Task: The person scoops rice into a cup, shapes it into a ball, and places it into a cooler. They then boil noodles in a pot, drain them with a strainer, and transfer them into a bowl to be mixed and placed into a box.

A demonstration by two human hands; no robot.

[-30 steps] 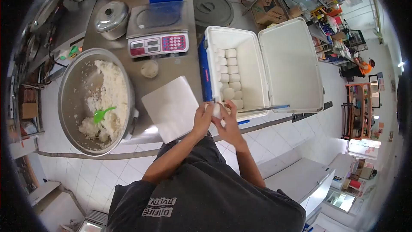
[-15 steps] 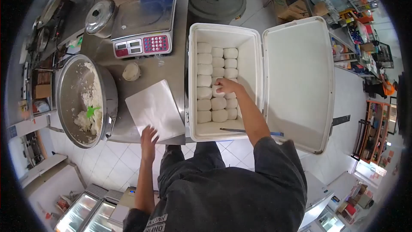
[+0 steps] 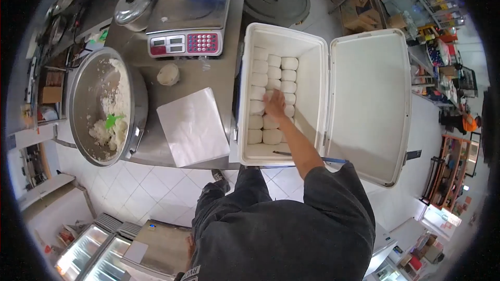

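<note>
My right hand [image 3: 275, 104] is inside a white cooler box [image 3: 242, 148], its fingers bent down over rows of round white dough-like pieces [image 3: 272, 136]. Whether it grips a piece is hidden under the fingers. Low beside my body, at the edge of my dark shirt, only a bit of my left hand [image 3: 191, 243] shows. A stack of white paper sheets [image 3: 194, 127] lies on the steel table [image 3: 208, 75] left of the cooler. Near my right forearm, a thin blue-and-dark stick [image 3: 335, 160] crosses the cooler's near rim.
A large metal bowl [image 3: 143, 104] holds white crumbly food and a green scraper [image 3: 112, 120]. Behind the sheets are a small round container [image 3: 168, 74], a scale [image 3: 185, 43] and a lidded pot [image 3: 134, 8]. The cooler's lid [image 3: 369, 106] hangs open rightward; a dark round bin [image 3: 276, 0] stands behind.
My left hand has dropped from the paper sheets to beside my body. My right hand stays over the white pieces, its fingers now lower. The view has shifted, moving the table and cooler rightward.
</note>
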